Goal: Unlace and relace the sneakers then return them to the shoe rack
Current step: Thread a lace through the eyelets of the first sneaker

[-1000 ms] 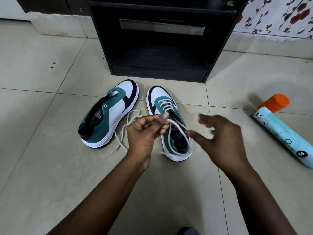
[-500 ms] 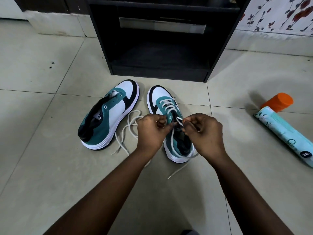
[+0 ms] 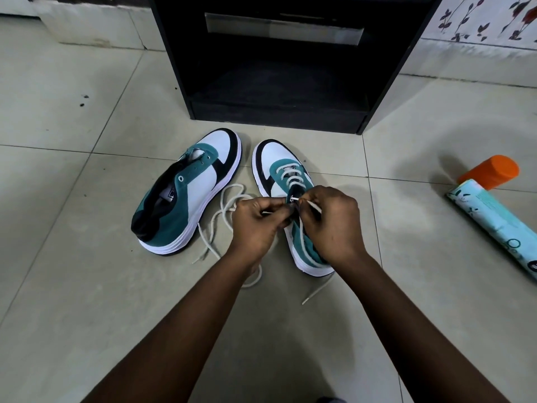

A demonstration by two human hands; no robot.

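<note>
Two teal, white and black sneakers lie on the tiled floor before a black shoe rack [image 3: 279, 112]. The left sneaker [image 3: 189, 193] has no lace and leans on its side. The right sneaker [image 3: 284, 181] is laced through its front eyelets. Over its middle, my left hand [image 3: 255, 225] and my right hand [image 3: 331, 225] meet, each pinching the white lace [image 3: 302, 245] at an eyelet. One lace end trails past the heel. A loose white lace [image 3: 220, 216] lies between the shoes, partly under my left hand.
A pale blue spray can [image 3: 494, 216] with an orange cap lies on the floor at the right. A low white ledge runs along the wall on both sides of the rack, with flowered wall covering [image 3: 482, 18] above it at the upper right.
My right hand has come in from the right and taken hold of the lace. Both hands have moved down onto the right sneaker's eyelets.
</note>
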